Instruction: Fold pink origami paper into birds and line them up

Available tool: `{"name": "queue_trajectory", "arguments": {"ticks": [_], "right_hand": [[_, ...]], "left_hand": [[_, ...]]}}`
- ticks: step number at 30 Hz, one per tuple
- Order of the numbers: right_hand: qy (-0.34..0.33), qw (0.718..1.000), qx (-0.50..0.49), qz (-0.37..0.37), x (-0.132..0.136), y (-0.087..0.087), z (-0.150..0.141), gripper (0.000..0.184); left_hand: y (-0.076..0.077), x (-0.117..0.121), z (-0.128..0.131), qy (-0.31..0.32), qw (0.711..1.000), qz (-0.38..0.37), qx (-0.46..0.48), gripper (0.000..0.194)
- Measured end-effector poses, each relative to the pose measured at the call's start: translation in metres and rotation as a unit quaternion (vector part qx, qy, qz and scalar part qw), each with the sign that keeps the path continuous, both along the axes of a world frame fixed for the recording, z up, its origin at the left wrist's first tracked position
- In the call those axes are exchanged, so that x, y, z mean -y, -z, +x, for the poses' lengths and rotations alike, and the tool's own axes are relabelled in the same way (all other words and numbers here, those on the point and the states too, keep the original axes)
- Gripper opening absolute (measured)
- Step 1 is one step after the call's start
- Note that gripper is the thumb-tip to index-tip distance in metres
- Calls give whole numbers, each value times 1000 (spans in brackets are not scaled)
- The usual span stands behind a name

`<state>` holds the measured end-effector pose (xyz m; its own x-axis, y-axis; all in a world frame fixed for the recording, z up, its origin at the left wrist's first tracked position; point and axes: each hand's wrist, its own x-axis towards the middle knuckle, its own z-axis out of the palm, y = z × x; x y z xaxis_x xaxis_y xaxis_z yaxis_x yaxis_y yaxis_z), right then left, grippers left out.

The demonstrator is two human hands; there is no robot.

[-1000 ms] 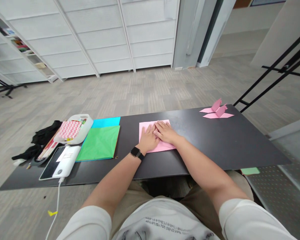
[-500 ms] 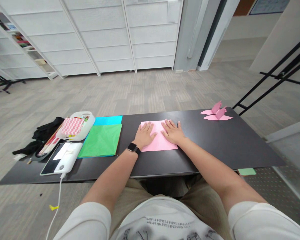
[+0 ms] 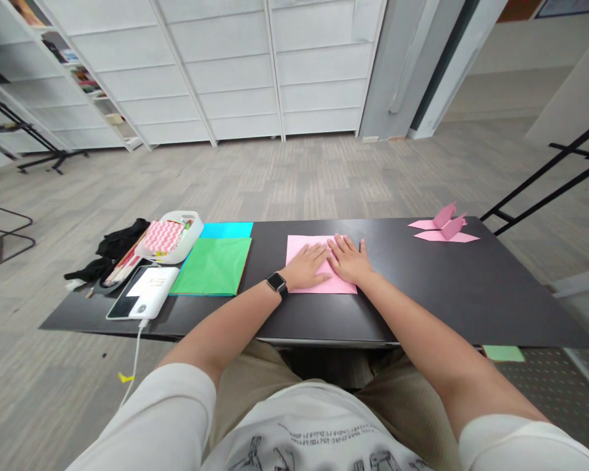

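Observation:
A sheet of pink paper (image 3: 297, 247) lies flat on the black table (image 3: 392, 261) in front of me. My left hand (image 3: 305, 267) rests on it palm down, fingers stretched out toward the right. On the sheet's right part lies my right hand (image 3: 348, 260), also flat, its fingers pointing away from me. The two hands are close together near the middle of the sheet, which they partly cover. A black smartwatch (image 3: 277, 282) is on my left wrist.
Folded pink paper birds (image 3: 446, 226) stand at the far right. To the left lie green paper (image 3: 213, 267) over blue paper (image 3: 228, 229), a white basket (image 3: 191, 229) holding a zigzag-patterned item, a white power bank (image 3: 154, 294) with a cable, and black cloth (image 3: 122, 241).
My left hand has slid right across the pink paper toward my right hand and turned its fingers rightward. My right hand stays flat on the sheet. The view has shifted slightly.

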<state>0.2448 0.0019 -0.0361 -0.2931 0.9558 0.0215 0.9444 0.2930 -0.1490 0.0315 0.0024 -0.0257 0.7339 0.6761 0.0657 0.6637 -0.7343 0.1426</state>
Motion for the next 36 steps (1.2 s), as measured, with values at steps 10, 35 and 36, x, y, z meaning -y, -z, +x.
{"name": "queue_trajectory", "arguments": {"ticks": [10, 35, 36], "right_hand": [[-4, 1000, 1, -21, -1, -3, 1, 70], [-62, 993, -92, 28, 26, -34, 67, 64], [-57, 994, -86, 39, 22, -32, 56, 64]], "left_hand": [[10, 22, -28, -46, 999, 0, -7, 103], [10, 27, -30, -56, 998, 8, 3, 100], [10, 28, -30, -55, 998, 9, 3, 100]]}}
